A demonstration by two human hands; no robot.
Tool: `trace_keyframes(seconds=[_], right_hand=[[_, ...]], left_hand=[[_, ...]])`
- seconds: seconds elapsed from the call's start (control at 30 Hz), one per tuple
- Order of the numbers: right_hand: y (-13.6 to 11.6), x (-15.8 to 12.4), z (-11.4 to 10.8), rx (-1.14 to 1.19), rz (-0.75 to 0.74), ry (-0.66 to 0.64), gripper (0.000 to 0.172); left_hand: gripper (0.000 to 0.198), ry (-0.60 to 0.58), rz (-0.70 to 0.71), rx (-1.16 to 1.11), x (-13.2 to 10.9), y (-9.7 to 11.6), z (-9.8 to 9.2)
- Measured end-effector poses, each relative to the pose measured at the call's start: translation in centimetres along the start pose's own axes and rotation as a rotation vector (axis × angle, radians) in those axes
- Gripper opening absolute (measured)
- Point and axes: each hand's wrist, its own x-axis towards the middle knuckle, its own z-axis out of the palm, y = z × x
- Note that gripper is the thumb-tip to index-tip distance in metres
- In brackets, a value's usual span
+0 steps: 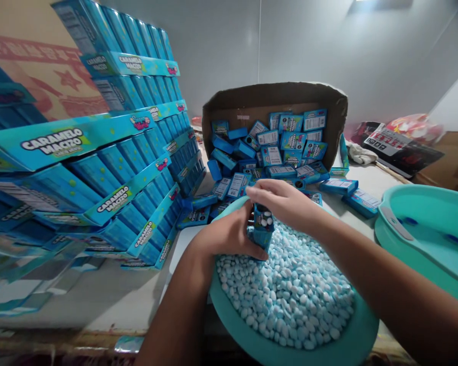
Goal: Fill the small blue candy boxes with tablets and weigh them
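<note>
A teal basin (350,343) right in front of me is heaped with small white and pale-blue candies (293,290). Over its far side both hands meet on a small open blue candy box (263,227) with candies showing at its mouth. My left hand (223,236) grips the box from the left side. My right hand (285,203) rests on top of it, fingers curled over its opening.
Stacked blue "Caramelo Macizo" display trays (110,168) rise on the left. A tipped cardboard carton (274,99) behind spills several small blue boxes (285,147) onto the table. A second teal basin (427,229) stands at right, packages (400,142) beyond it.
</note>
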Motion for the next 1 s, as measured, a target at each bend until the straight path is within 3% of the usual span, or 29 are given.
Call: trace_keyframes(seconds=[0.07, 0.13, 0.23, 0.3, 0.43, 0.7, 1.0], right_hand=[[-0.1, -0.1, -1.4, -0.183, 0.037, -0.176, 0.039], [0.0, -0.3, -2.8, -0.283, 0.057, -0.314, 0.048], [0.5, -0.4, -4.2, -0.349, 0.040, -0.386, 0.064], [0.9, -0.3, -4.5, -0.387, 0.026, -0.368, 0.063], [1.1, 0.1, -4.5, -0.469, -0.032, -0.279, 0.046], [0.9, -0.1, -3.1, -0.567, -0.173, -0.116, 0.012], [0.2, -0.3, -2.0, -0.522, -0.210, -0.049, 0.017]], left_hand=[[0.118, -0.009, 0.031, -0.014, 0.0, 0.0, 0.1], [0.122, -0.004, -0.013, -0.018, 0.0, 0.0, 0.1], [0.125, -0.008, -0.063, -0.049, 0.0, 0.0, 0.1], [0.121, -0.024, -0.061, -0.078, 0.1, 0.0, 0.0], [0.111, -0.032, -0.047, -0.102, 0.1, 0.2, -0.1], [0.111, -0.024, -0.084, -0.074, 0.1, 0.3, 0.0], [0.117, 0.004, -0.044, -0.063, 0.0, 0.0, 0.1]])
